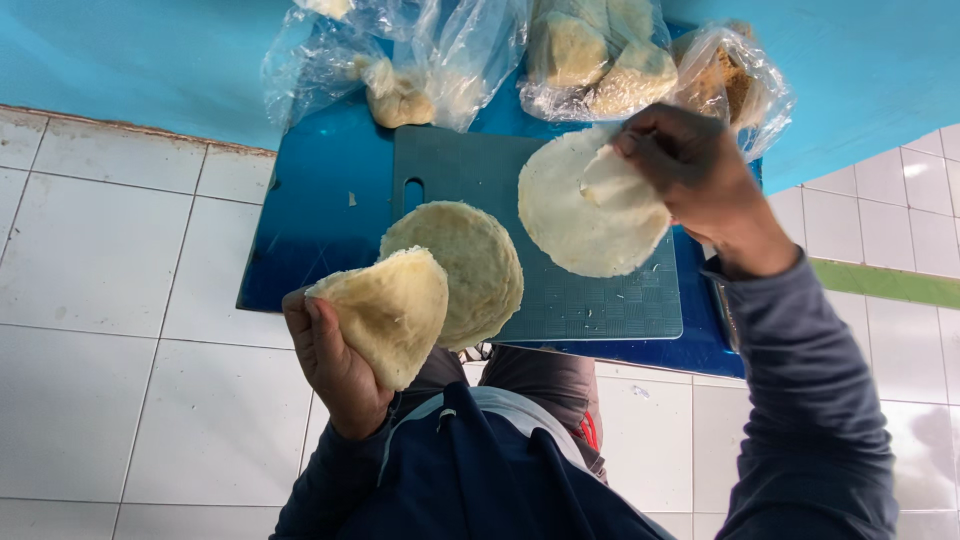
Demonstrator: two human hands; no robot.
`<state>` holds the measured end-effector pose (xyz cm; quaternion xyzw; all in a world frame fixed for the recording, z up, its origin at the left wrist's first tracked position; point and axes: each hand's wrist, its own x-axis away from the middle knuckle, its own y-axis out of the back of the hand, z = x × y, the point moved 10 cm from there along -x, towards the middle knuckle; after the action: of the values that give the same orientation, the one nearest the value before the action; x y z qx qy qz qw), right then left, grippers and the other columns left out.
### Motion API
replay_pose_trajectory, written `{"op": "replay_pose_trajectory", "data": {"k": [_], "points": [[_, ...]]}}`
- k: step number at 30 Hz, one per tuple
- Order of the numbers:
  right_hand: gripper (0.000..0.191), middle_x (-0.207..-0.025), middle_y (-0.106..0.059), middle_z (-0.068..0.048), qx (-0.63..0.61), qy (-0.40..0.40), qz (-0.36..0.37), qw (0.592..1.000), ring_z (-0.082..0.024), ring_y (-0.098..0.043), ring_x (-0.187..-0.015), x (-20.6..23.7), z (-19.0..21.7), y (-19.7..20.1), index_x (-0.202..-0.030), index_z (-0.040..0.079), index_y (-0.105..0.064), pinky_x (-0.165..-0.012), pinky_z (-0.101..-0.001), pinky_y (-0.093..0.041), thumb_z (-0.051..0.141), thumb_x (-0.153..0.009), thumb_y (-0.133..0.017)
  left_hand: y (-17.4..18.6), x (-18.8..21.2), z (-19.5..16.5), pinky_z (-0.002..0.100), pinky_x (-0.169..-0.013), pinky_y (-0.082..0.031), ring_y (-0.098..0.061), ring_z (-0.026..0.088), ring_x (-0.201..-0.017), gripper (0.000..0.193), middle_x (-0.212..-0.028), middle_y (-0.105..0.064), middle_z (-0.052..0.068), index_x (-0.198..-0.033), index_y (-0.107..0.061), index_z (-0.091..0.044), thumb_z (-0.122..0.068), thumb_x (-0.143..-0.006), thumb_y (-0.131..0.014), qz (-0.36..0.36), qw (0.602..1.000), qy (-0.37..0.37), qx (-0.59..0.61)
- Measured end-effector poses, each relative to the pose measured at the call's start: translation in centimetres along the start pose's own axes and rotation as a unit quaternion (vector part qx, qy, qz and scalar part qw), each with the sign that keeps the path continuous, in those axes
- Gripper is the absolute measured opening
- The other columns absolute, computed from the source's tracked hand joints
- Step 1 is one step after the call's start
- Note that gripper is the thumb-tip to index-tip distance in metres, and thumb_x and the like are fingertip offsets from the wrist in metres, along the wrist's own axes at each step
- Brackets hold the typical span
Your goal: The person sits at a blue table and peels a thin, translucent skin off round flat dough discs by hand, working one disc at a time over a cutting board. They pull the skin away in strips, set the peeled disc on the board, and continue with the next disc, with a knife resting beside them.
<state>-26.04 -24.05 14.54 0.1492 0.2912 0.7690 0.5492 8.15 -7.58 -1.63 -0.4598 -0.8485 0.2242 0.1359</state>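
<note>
Head camera, looking down at a person's two hands over a blue surface (310,220) set against white floor tiles.

The left hand (335,365) is raised in front of the body, its grip closed around a pale yellow, folded round of flat dough (385,310), the fingers curled behind it. Just beyond this piece, a stack of pale yellow round dough discs (470,265) lies on the near left part of a dark teal cutting mat (600,300), overhanging its near edge.

The right hand (695,175) reaches over the far right part of the mat. Its fingertips pinch the edge of a thin white round sheet (575,220) (whether plastic or dough is hard to tell), lifting and folding that edge back while the rest lies flat on the mat.

At the far side of the surface sit several clear plastic bags (460,50) holding pale dough lumps, touching one another. A dark blue sleeve (810,400) covers the right forearm.
</note>
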Motion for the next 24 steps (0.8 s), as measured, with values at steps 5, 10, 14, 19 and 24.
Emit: {"op": "replay_pose_trajectory", "data": {"k": [5,10,14,19,24], "points": [[0.021,-0.069,-0.06,-0.001,-0.058,-0.174,-0.033,0.983,-0.005,-0.047,-0.048,0.1,-11.4,-1.3,-0.101,0.001,-0.068,-0.038,-0.0228,-0.034,0.021,-0.103,-0.064,0.2,-0.2,0.0,0.031,-0.086,-0.059,-0.064,0.013,-0.103,0.033,-0.105,-0.057,-0.001,-0.115,-0.052,-0.016,-0.049,-0.109,-0.054,-0.006,1.0,-0.001,-0.027],[0.02,-0.071,-0.058,0.0,-0.005,-0.122,-0.041,0.992,-0.005,-0.046,-0.058,0.9,-14.5,-1.2,-0.105,0.001,-0.07,-0.047,-0.025,-0.036,0.021,-0.104,-0.067,0.0,-0.3,0.6,0.03,-0.085,-0.058,-0.064,0.013,-0.101,0.031,-0.105,-0.058,-0.001,-0.114,-0.052,-0.016,-0.047,-0.11,-0.053,-0.003,0.999,0.008,-0.032],[0.018,-0.07,-0.056,-0.007,0.141,-0.048,-0.082,0.985,-0.011,-0.049,-0.064,0.9,-13.1,-0.6,-0.107,0.001,-0.071,-0.055,-0.0309,-0.041,0.018,-0.104,-0.07,-1.0,0.0,0.4,0.03,-0.087,-0.058,-0.064,0.014,-0.103,0.032,-0.107,-0.057,0.0,-0.115,-0.052,-0.015,-0.047,-0.113,-0.053,0.014,0.999,0.014,-0.039],[0.022,-0.09,-0.064,-0.014,0.218,0.056,-0.118,0.967,-0.02,-0.062,-0.076,1.5,-7.6,-0.5,-0.116,0.001,-0.066,-0.065,-0.0354,-0.051,0.018,-0.103,-0.072,-4.0,-0.1,0.6,0.036,-0.088,-0.061,-0.067,0.019,-0.113,0.036,-0.117,-0.059,0.003,-0.119,-0.051,-0.015,-0.049,-0.108,-0.052,0.081,0.993,0.08,0.022],[0.04,-0.11,-0.059,-0.025,0.385,0.127,-0.201,0.892,-0.04,-0.063,-0.095,4.1,0.6,-1.3,-0.127,-0.005,-0.061,-0.078,-0.0457,-0.054,0.006,-0.092,-0.076,-8.3,1.0,2.5,0.04,-0.1,-0.059,-0.063,0.026,-0.127,0.057,-0.143,-0.056,0.014,-0.143,-0.046,-0.009,-0.051,-0.105,-0.05,0.136,0.944,0.227,0.199]]}}
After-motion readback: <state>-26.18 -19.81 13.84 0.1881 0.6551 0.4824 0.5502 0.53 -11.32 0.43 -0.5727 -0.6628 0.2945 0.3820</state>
